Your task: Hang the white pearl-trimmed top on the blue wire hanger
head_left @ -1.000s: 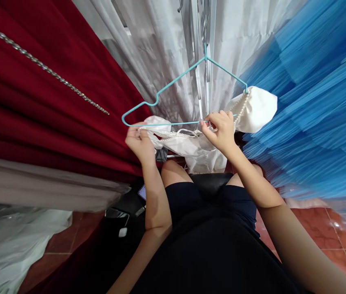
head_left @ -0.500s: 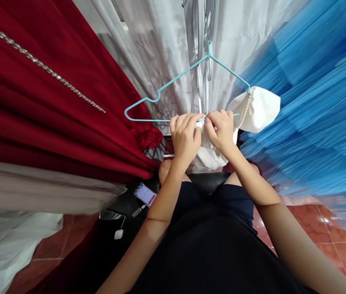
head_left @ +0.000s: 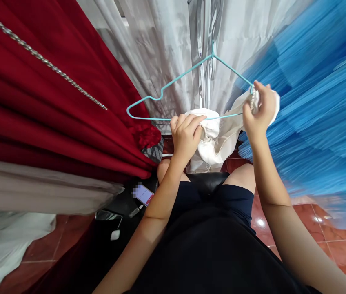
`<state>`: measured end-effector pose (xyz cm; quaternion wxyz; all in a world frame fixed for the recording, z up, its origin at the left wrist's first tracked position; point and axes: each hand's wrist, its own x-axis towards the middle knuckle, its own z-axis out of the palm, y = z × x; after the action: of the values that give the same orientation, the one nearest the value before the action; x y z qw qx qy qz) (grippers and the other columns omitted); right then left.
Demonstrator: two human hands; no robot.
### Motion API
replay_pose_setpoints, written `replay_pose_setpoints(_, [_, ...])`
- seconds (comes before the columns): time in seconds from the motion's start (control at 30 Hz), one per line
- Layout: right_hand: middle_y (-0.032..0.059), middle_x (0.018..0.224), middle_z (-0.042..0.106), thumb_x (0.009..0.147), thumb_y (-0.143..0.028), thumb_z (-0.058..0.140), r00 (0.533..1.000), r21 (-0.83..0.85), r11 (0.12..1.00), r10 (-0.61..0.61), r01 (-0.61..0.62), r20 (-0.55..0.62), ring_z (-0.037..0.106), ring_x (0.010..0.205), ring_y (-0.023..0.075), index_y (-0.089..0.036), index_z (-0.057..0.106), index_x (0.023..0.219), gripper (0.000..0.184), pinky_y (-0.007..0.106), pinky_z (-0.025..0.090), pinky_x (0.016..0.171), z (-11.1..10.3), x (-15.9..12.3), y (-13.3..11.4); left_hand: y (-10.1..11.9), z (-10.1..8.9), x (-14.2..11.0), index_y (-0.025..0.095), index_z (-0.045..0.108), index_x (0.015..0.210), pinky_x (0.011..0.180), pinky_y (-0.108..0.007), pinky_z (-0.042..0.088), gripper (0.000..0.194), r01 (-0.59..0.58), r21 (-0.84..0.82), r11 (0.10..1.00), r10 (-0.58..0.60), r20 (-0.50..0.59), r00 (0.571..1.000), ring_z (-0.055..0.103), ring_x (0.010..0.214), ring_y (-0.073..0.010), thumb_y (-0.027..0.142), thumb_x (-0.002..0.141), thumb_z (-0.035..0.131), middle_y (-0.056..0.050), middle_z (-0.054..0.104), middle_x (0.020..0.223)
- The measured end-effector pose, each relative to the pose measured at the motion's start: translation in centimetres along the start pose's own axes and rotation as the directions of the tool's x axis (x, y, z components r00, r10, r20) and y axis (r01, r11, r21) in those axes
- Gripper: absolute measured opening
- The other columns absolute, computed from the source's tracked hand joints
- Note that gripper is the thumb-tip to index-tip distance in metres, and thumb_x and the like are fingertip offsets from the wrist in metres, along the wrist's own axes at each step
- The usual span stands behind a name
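A light-blue hanger [head_left: 186, 74] is upright in front of me. My left hand [head_left: 185, 134] is closed over the middle of its bottom bar, and part of a white garment [head_left: 231, 138] is bunched against those fingers. At the hanger's right end, my right hand [head_left: 260, 116] is closed around the garment's pearl-edged strap [head_left: 253, 102], with thumb and fingers close to the notch. The garment's strap is looped on that right end. Its body sags below the bar between my hands. The hanger's left end carries nothing.
Red fabric [head_left: 69, 118] with a rhinestone trim [head_left: 47, 61] hangs at the left, blue tulle [head_left: 322, 106] at the right, white cloth [head_left: 157, 45] ahead. A phone [head_left: 144, 194] and a small white case [head_left: 115, 235] lie on a black surface by my left thigh.
My left hand moved right from the hanger's left end to mid-bar, bringing the garment's left part along. My right hand then left mid-bar for the strap at the right end.
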<state>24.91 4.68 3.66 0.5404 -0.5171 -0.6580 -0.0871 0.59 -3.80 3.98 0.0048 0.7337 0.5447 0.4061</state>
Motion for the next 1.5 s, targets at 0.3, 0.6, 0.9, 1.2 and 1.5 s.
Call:
replay_pose_setpoints(0.3, [0.0089,0.088,0.073,0.107,-0.030,0.045,0.974,0.216,0.956,0.216,-0.198,-0.066,0.063,0.076,0.0149,-0.017,0.076,0.097,0.035,0.033,0.049,0.070,-2.2,3.1,3.4,-0.1,-0.6,0.4,0.031,0.080,0.114,0.111,-0.049,0.037,0.030,0.016,-0.010,1.000,-0.016,-0.002,1.000,0.065,0.106,-0.0272,0.019,0.105,0.054,-0.001,0.080,0.114])
replay_pose_setpoints(0.6, [0.0066,0.099,0.066,0.097,-0.035,0.059,0.906,0.279,0.920,0.346,-0.277,-0.243,0.063,0.089,0.0178,-0.018,0.066,0.104,0.019,0.040,0.056,0.084,-2.9,-3.0,5.8,0.1,0.1,0.5,0.031,0.082,0.113,0.108,-0.045,0.037,0.028,-0.009,-0.034,0.999,0.008,-0.028,1.000,0.065,0.101,-0.0251,0.018,0.105,0.058,0.000,0.081,0.110])
replay_pose_setpoints(0.9, [0.0058,0.109,0.067,0.097,-0.032,0.063,0.940,0.154,0.958,-0.191,0.242,-0.284,0.065,0.119,0.0248,-0.026,0.069,0.112,0.017,0.053,0.055,0.108,-3.4,-5.0,-1.0,0.3,0.8,0.6,0.029,0.081,0.110,0.107,-0.046,0.037,0.026,-0.022,-0.043,0.999,0.018,-0.075,0.997,0.065,0.100,-0.0250,0.015,0.102,0.061,0.000,0.081,0.107])
replay_pose_setpoints(1.2, [0.0000,0.077,0.067,0.103,-0.033,0.055,0.959,0.063,0.985,-0.173,0.162,0.225,0.057,0.082,0.0188,-0.025,0.076,0.093,0.025,0.044,0.039,0.095,1.9,-4.6,-4.4,-0.1,0.7,0.7,0.029,0.079,0.115,0.117,-0.050,0.037,0.031,-0.025,-0.032,0.999,0.023,-0.054,0.998,0.067,0.108,-0.0262,0.012,0.092,0.067,0.000,0.081,0.113])
replay_pose_setpoints(1.5, [-0.0001,0.072,0.058,0.103,-0.038,0.055,0.964,0.124,0.982,-0.164,0.140,0.209,0.053,0.080,0.0192,-0.025,0.075,0.091,0.026,0.042,0.039,0.094,1.9,-3.9,-3.6,-2.0,0.3,-4.7,0.023,0.076,0.113,0.084,-0.034,0.058,0.030,-0.119,-0.238,0.964,-0.001,-0.452,0.892,0.071,0.084,-0.0183,0.013,0.088,0.064,-0.002,0.075,0.093])
